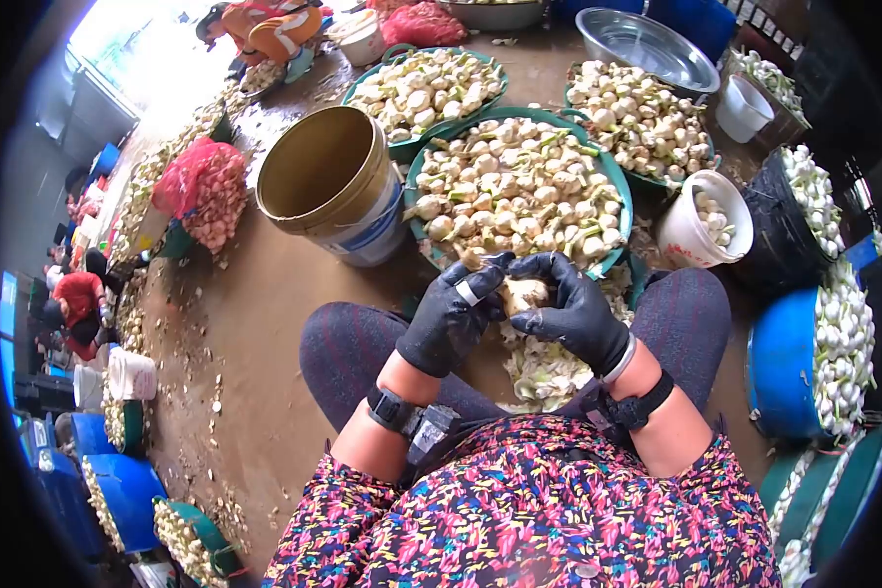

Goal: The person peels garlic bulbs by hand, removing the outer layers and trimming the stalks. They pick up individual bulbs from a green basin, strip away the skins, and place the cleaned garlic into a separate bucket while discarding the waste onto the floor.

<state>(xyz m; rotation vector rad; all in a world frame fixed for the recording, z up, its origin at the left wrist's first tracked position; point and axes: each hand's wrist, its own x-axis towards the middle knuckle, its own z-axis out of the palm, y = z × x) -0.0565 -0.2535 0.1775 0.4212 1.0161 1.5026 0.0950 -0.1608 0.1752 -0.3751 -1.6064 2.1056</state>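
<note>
Black gloves cover both of my hands, held together above my lap. A pale garlic bulb [525, 295] sits between them. My right hand [580, 316] curls its thumb and fingers around the bulb's right side. My left hand [451, 321], with a white band on one finger, is closed against the bulb's left side. A dry brownish stem or strip of skin [470, 259] sticks up by the left fingertips. Just beyond my hands stands a green basin [621, 186] heaped with garlic bulbs. Loose garlic peelings [544, 370] lie below, between my legs.
A large tan bucket [367, 220] stands at left of the basin. To the right are a white bucket [678, 235] with a few bulbs and a blue tub [782, 363] of peeled garlic. A red mesh bag [211, 191] lies farther left. Other people [76, 304] sit nearby.
</note>
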